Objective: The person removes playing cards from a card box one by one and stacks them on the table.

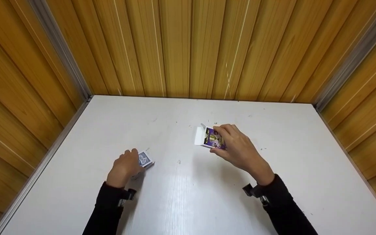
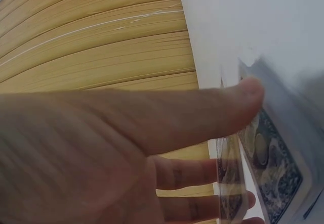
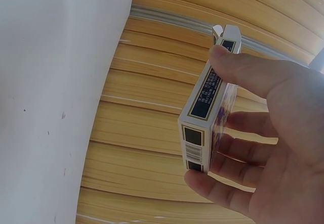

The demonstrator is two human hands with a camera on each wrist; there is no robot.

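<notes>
My right hand (image 1: 238,147) grips a playing card box (image 1: 214,139) by its sides, above the table. The box is purple and yellow on its face, and its white end flap (image 1: 199,135) stands open toward the left. In the right wrist view the thumb (image 3: 228,64) presses one narrow side of the box (image 3: 202,95), and a barcode shows on its closed end. On the left, my left hand (image 1: 126,166) grips a deck of blue-backed playing cards (image 1: 145,159) low at the table. The left wrist view has the thumb across the deck (image 2: 276,168) and fingers along its other side.
The white table (image 1: 181,202) reaches back to a wood-patterned panel wall (image 1: 175,49), with similar panels at left and right. Small dark specks and scuffs mark the tabletop. Metal strips (image 1: 60,49) run along the corners.
</notes>
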